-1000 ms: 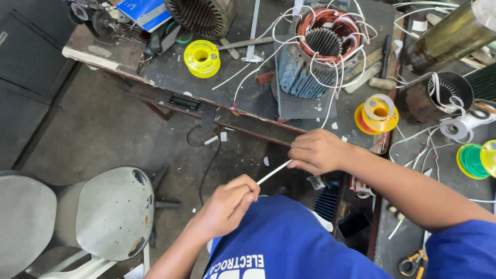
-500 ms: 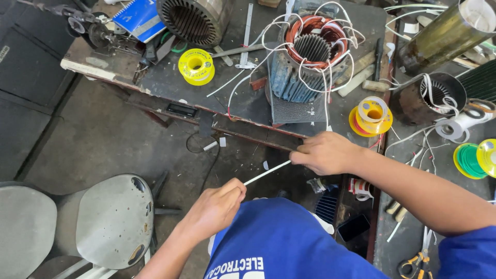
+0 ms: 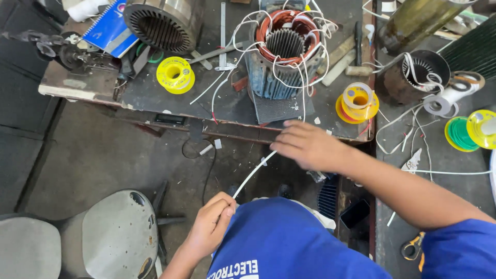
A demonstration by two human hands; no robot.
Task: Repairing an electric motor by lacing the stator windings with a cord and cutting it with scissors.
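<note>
The blue ribbed motor stator (image 3: pixel 281 62) stood open-topped on the dark, stained workbench (image 3: pixel 155 95), its bore ringed with copper-red windings from which many thin white lead wires (image 3: pixel 310 46) spilled out over its sides. To its left lay a second, bare steel stator shell (image 3: pixel 163 23) on its side, slots empty as far as could be seen. On the right bench a small dark round housing (image 3: pixel 418 75) held a loose bundle of white wires.

A yellow spool (image 3: pixel 175 75) sat on the workbench left of the blue stator, an orange-and-yellow spool (image 3: pixel 357 102) to its right, and a green-and-yellow spool (image 3: pixel 467 132) farther right. A blue notebook (image 3: pixel 111 28) lay at the back corner. Two grey round stool seats (image 3: pixel 116 232) stood on the floor below.

A thin white sleeving tube (image 3: pixel 253 173) was stretched in the air in front of the bench, over the person's blue-shirted lap. The left hand (image 3: pixel 212 225) was pinched shut on its lower end. The right hand (image 3: pixel 310 147) covered the upper end with fingers extended and rather flat; whether it gripped the tube could not be told.
</note>
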